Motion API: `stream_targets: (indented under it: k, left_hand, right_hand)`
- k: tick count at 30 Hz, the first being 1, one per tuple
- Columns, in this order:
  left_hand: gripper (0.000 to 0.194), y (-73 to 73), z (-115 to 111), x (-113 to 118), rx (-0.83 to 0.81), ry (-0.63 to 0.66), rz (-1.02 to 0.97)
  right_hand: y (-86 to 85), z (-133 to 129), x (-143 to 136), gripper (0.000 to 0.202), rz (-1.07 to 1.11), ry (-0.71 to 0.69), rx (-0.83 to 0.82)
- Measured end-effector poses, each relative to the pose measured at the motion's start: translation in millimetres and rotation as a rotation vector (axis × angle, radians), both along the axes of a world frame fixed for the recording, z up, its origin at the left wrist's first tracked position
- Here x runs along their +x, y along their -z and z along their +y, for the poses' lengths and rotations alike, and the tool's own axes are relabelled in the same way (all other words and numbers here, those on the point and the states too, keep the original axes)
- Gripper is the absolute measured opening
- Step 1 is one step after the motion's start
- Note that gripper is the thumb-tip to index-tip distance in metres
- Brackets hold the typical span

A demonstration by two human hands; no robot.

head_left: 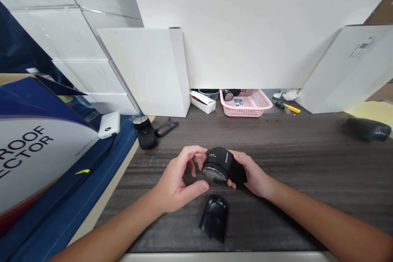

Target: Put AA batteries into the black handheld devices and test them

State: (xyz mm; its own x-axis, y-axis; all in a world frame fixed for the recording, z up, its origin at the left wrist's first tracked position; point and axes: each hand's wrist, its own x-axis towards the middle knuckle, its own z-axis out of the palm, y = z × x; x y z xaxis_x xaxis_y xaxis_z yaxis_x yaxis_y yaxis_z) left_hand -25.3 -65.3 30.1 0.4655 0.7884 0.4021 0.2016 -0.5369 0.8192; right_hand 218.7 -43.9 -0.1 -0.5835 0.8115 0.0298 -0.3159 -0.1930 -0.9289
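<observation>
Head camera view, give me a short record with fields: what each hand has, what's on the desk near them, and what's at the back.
held item: black round device with a glass face, above the desk
left hand: fingers on the device's front rim
right hand: gripping the device's rear
below hands: black plastic cover lying on the dark wood desk
back: pink basket, yellow-handled screwdriver
left: similar black device

Blue-and-white box [27, 159] at left: large cut-off letters "ROOF" above "ECTOR". White print on black round device [219, 166] too small to read. Label on right white box [346, 65] blurred, illegible.
</observation>
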Motion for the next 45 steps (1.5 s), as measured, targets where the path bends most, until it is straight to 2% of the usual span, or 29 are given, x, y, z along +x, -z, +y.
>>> stream_targets:
  k: [3,8,10,12,14,17,19,21,25,29,33,37,41,45]
  left_hand:
    - [0.063,0.0,3,-3,0.018,0.062,0.007]
    - [0.071,-7.3,3,1,0.018,0.071,0.071]
    - [0.067,-8.9,2,5,-0.03,0.093,0.06]
    - [0.055,-8.3,1,8,-0.116,0.104,0.023]
    - [0.043,-5.9,1,10,-0.223,0.084,-0.019]
    - [0.041,-1.4,4,10,-0.344,0.015,-0.063]
    - [0.041,1.0,7,9,-0.378,-0.04,-0.089]
    - [0.041,2.3,9,8,-0.399,-0.082,-0.117]
    - [0.044,2.5,13,9,-0.45,-0.119,-0.161]
    - [0.042,2.9,16,10,-0.482,-0.137,-0.247]
    - [0.04,3.8,18,11,-0.544,-0.146,-0.306]
    - [0.047,2.1,17,14,-0.634,-0.133,-0.368]
    - [0.055,2.1,17,16,-0.679,-0.165,-0.39]
    - [0.057,6.1,19,13,-0.628,-0.169,-0.335]
  right_hand:
    - [-8.3,-4,4,0.069,0.05,-0.166,-0.182]
    - [-14.1,-5,8,0.09,-0.001,-0.654,-0.522]
    - [-10.7,-4,7,0.092,-0.06,-0.714,-0.602]
    - [-6.7,-1,6,0.09,-0.117,-0.672,-0.633]
    - [-4.6,1,5,0.085,-0.158,-0.557,-0.606]
    - [-6.4,3,4,0.069,-0.172,-0.302,-0.479]
    - [-9.6,4,4,0.06,-0.147,-0.195,-0.38]
    - [-12.4,4,5,0.058,-0.109,-0.208,-0.288]
    - [-11.2,7,10,0.062,-0.02,-0.342,-0.161]
    - [-5.2,9,16,0.081,0.047,-0.411,-0.12]
    - [-4.3,12,16,0.092,0.092,-0.441,-0.074]
    - [-4.5,14,14,0.101,0.125,-0.463,-0.073]
    - [-3.7,14,12,0.099,0.123,-0.443,-0.086]
    - [-5.6,11,10,0.094,0.118,-0.413,-0.074]
